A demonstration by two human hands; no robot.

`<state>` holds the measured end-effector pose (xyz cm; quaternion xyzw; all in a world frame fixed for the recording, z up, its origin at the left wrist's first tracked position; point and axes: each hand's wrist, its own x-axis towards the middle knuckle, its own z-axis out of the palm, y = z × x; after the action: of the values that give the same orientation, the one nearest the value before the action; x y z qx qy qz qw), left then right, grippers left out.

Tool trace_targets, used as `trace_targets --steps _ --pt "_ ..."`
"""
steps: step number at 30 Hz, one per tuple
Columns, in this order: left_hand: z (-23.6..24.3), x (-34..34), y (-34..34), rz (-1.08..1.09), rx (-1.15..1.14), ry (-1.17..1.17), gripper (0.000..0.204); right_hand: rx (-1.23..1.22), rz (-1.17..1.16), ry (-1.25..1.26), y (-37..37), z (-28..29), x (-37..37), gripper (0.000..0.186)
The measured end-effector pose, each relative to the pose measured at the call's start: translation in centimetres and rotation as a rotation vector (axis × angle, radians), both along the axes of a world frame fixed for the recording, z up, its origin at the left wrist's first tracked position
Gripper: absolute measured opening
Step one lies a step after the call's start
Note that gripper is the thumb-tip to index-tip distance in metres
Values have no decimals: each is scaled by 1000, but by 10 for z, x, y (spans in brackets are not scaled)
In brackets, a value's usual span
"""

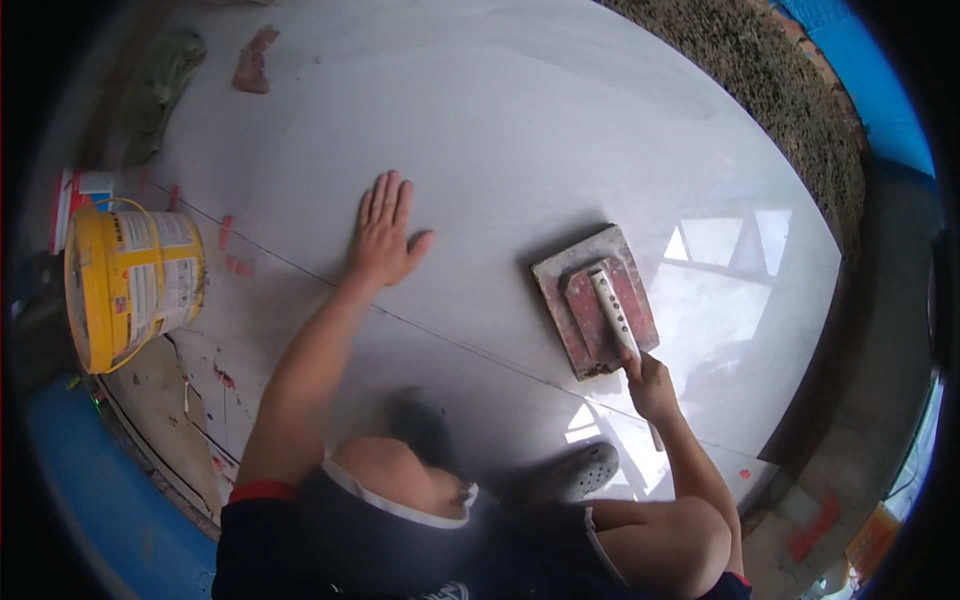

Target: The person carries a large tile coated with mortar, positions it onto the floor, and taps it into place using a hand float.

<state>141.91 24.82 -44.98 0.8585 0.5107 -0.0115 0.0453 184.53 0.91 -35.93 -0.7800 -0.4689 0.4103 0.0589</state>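
My left hand (384, 237) lies flat on a large glossy pale grey tile (470, 150), with the fingers stretched out and the thumb apart. It is beyond a thin joint line and holds nothing. On the right, my right hand (650, 387) is wrapped round the long pale handle of a square flat tamper (590, 335). The tool has a worn reddish face, a grey rim and holes along the handle's far part. It rests on the tile or just above it; I cannot tell which. The handle's near end sticks out below my fist.
A yellow bucket (130, 285) stands at left, with a red and white container (68, 205) behind it. A reddish scrap (256, 62) lies at the far left. Rough grey mortar (745, 75) borders the tile at the far right. My grey clog (580, 472) is on the floor.
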Motion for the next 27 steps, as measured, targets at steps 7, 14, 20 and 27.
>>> trace_targets --steps 7,14,20,27 --pt "6 -56 -19 106 32 -15 82 -45 -234 334 72 163 -6 59" --pt "3 -79 -40 364 38 -35 83 666 34 483 65 141 -1 63" --pt "8 -87 -34 403 97 -127 81 84 369 -83 115 -19 -94 61" --pt "2 -74 -46 803 62 -98 89 -53 33 421 186 130 -166 53"
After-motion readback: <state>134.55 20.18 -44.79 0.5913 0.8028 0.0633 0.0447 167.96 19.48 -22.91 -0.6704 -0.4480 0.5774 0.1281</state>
